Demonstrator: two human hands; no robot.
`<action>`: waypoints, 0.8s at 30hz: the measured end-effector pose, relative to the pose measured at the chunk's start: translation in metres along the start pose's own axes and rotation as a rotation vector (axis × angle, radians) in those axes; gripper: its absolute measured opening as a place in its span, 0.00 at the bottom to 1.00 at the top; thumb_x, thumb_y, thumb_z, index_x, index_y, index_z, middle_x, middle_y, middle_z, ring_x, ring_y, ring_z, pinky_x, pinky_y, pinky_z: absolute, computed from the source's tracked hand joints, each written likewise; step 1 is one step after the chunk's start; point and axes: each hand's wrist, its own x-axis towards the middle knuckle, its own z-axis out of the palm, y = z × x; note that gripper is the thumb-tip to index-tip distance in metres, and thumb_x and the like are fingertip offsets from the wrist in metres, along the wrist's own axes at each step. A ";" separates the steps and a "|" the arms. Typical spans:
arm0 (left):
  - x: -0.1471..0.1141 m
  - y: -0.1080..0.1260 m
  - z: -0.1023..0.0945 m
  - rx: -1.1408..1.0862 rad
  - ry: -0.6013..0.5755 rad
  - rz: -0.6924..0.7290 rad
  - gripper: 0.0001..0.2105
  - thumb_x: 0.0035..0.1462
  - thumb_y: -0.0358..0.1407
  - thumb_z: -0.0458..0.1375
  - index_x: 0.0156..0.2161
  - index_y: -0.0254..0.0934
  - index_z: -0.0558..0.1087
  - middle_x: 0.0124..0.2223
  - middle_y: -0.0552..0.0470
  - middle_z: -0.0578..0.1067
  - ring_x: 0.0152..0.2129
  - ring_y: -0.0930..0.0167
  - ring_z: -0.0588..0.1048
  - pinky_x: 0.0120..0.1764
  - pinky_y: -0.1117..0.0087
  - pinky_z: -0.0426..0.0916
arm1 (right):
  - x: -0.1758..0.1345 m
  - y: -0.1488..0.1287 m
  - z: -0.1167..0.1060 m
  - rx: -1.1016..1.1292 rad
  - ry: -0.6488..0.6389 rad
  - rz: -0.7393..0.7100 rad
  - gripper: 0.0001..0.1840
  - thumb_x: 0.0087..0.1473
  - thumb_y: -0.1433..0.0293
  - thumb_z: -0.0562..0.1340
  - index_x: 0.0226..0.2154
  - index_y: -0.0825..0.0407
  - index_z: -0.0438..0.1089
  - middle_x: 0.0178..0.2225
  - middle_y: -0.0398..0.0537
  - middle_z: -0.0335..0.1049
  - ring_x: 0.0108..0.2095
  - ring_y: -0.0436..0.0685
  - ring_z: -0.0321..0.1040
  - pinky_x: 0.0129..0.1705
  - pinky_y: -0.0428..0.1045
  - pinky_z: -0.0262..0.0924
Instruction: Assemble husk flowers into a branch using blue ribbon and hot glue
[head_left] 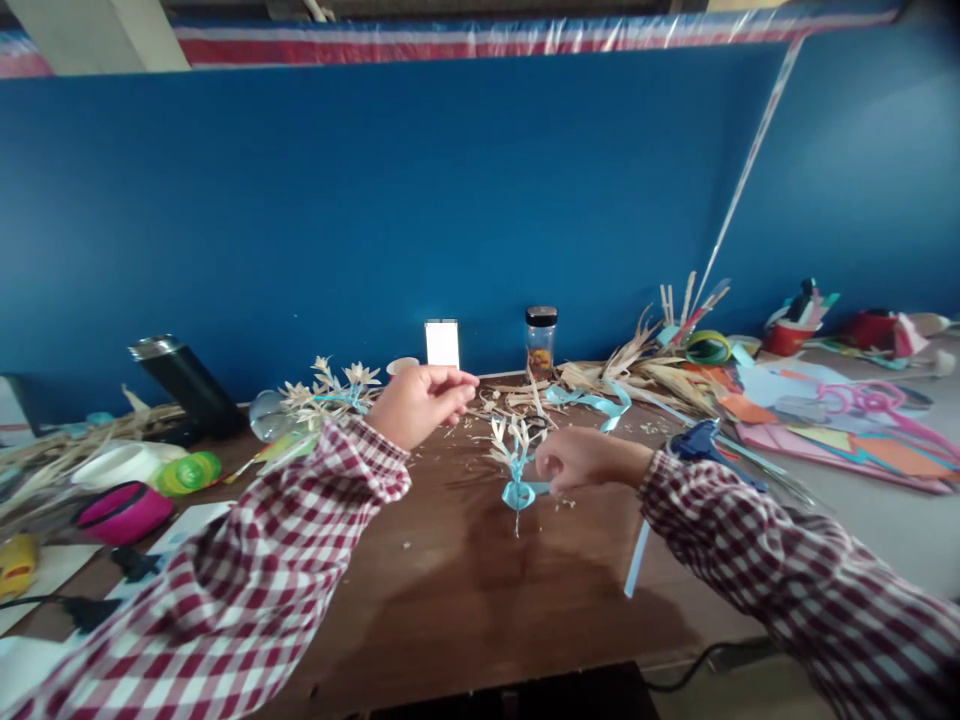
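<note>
My left hand [424, 405] is raised above the table with thumb and fingertips pressed together; whatever may be between them is too small to make out. Lower and to the right, my right hand [585, 460] is closed, its fingers curled beside a small bunch of pale dried-husk flowers [517, 465]. Light-blue ribbon [519, 494] wraps the stems of this bunch, and a short piece of it runs to the right hand's fingers. Thin stem ends stick out below. Whether the bunch touches the table I cannot tell.
A larger husk-flower bunch [330, 390] lies behind my left arm, near a dark flask [187, 385]. A lidded jar [541, 345] stands by the blue partition [450, 200]. Dried husks [637, 375], a blue glue gun [701, 445] and coloured paper [825, 430] lie at right.
</note>
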 end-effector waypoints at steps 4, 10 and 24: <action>-0.004 -0.014 0.028 0.250 0.056 0.207 0.13 0.51 0.34 0.57 0.43 0.35 0.74 0.48 0.43 0.73 0.32 0.70 0.76 0.39 0.65 0.72 | -0.010 -0.003 0.013 -0.079 0.037 0.035 0.05 0.36 0.75 0.65 0.22 0.50 0.71 0.26 0.43 0.71 0.28 0.52 0.63 0.27 0.45 0.46; 0.008 -0.023 0.041 0.184 -0.029 0.184 0.12 0.56 0.36 0.52 0.41 0.38 0.75 0.36 0.49 0.79 0.19 0.74 0.75 0.27 0.71 0.71 | -0.022 0.017 -0.020 -0.091 0.158 0.131 0.07 0.46 0.75 0.59 0.25 0.51 0.73 0.24 0.45 0.71 0.24 0.50 0.62 0.27 0.45 0.47; 0.015 -0.107 0.036 0.583 -0.004 -0.068 0.11 0.49 0.39 0.55 0.29 0.36 0.78 0.30 0.47 0.78 0.26 0.67 0.75 0.34 0.69 0.66 | -0.050 0.095 -0.076 -0.177 0.657 0.623 0.24 0.52 0.54 0.51 0.30 0.56 0.73 0.20 0.48 0.67 0.21 0.54 0.62 0.22 0.46 0.48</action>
